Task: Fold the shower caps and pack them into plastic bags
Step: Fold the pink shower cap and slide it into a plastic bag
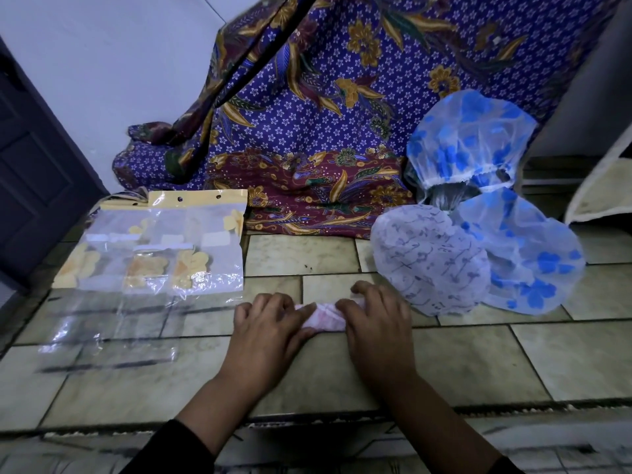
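I see a small pink shower cap point(324, 319), folded into a narrow band, lying flat on the tiled floor point(478, 364) between my two hands. The left hand point(268, 325) covers its left end and the right hand point(374, 319) covers its right end. Only the middle strip shows between the thumbs. On both hands the fingers are curled down over the cap and grip it against the tiles. The left fingers point(270, 301) and the right fingers point(367, 289) bend at the knuckles, tips pointing away from me.

Just beyond the right fingertips and to their right lies a white shower cap with grey marks point(431, 261), spread open. A blue-flowered shower cap point(526, 258) lies behind it, partly under it. Another blue-flowered cap point(468, 138) stands above those, further from the fingers.

Left of the left fingers, and apart from them, lie clear plastic bags point(102, 336). Past those lies a bag with a yellow header strip and yellow flower prints point(160, 244).

Well beyond both hands hangs a purple batik cloth point(325, 114).
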